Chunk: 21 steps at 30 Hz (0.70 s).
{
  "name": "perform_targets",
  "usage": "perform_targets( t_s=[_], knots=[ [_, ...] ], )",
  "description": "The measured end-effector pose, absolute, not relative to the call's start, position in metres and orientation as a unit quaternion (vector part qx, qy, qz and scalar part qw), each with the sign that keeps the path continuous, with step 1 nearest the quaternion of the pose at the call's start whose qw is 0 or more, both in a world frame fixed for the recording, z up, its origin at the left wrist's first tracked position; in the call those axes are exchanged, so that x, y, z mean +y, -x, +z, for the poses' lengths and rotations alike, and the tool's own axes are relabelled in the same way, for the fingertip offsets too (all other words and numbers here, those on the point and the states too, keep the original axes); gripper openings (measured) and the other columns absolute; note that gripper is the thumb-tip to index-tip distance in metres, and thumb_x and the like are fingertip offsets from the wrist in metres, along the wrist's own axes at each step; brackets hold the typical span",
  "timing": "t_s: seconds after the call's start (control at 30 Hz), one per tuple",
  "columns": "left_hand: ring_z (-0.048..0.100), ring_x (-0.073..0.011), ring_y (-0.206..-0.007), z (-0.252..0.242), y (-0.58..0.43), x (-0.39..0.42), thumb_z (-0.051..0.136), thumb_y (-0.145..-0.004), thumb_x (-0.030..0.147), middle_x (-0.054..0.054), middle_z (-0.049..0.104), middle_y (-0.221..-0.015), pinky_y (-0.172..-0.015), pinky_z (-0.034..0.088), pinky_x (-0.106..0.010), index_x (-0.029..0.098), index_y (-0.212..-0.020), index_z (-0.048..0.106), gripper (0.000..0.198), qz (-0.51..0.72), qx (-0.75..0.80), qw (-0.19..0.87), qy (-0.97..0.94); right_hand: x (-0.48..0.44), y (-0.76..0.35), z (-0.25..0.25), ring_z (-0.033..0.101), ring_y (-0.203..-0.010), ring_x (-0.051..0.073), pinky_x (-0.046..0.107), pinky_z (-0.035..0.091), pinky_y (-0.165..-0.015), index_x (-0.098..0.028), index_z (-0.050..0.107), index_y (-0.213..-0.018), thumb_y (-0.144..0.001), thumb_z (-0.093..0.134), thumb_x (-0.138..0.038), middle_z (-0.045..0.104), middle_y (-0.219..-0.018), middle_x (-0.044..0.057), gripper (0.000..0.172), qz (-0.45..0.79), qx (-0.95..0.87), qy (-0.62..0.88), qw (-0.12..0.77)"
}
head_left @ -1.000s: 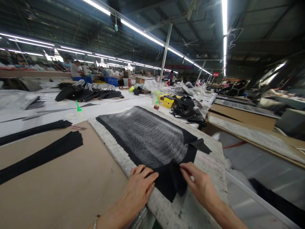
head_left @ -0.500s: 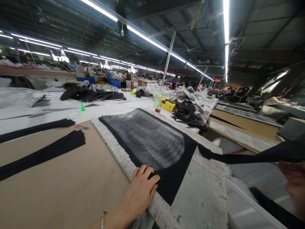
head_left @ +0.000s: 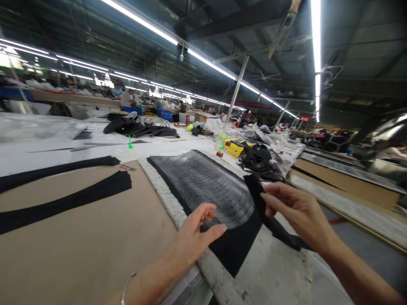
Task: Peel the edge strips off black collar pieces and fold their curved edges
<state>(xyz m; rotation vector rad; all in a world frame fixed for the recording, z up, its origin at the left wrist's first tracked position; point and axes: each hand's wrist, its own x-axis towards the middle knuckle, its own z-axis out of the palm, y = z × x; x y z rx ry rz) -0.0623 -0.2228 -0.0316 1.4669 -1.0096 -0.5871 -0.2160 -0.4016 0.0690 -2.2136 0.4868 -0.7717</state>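
A black fabric panel [head_left: 237,250] with a grey scale-like textured area lies on a pale, worn board [head_left: 270,271]. Above its near left edge is my left hand [head_left: 199,228], fingers curled a little and thumb apart, holding nothing. My right hand [head_left: 289,207] pinches a long black strip [head_left: 257,195] between thumb and fingers, over the panel's right edge. The strip's upper end sticks up past my fingers, and the rest trails down to the right behind the hand.
Two stacks of black strips [head_left: 70,197] lie on the brown board at left, near small red-handled snips [head_left: 128,167]. A green-tipped bottle [head_left: 130,145], a yellow box [head_left: 234,147] and black coiled pieces [head_left: 259,159] stand beyond. Co-workers sit far back.
My left hand has lifted off the panel and its fingers have parted. From the far right, my right hand has come in over the panel's edge with the black strip.
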Motion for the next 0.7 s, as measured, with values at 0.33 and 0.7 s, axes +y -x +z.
perform_targets(
  t_s=[0.33,0.7],
  knots=[
    [0.057,-0.0258,-0.106,0.025,-0.004,-0.073,0.076,-0.067,0.032,-0.006,0.066,-0.105,-0.094,0.04,-0.036,0.018,-0.101,0.064,0.039,-0.199,-0.346,0.66,-0.637,-0.265,0.087,0.045,0.046,-0.052,0.01,0.022,0.036,-0.05,-0.02,0.061,-0.086,-0.089,0.056,-0.036,0.05,-0.058,-0.006,0.017,-0.122,-0.048,0.9,0.415],
    [0.066,-0.0219,-0.077,-0.048,-0.02,0.126,0.079,-0.061,0.039,-0.006,0.073,-0.086,-0.068,0.049,-0.026,0.014,-0.095,0.07,0.044,-0.186,0.003,0.693,-0.697,-0.179,0.039,0.0,0.059,-0.086,0.014,0.028,0.046,-0.08,-0.024,0.059,-0.116,-0.092,0.051,-0.027,0.063,-0.098,0.002,0.026,-0.06,-0.169,0.918,0.353]
  ],
)
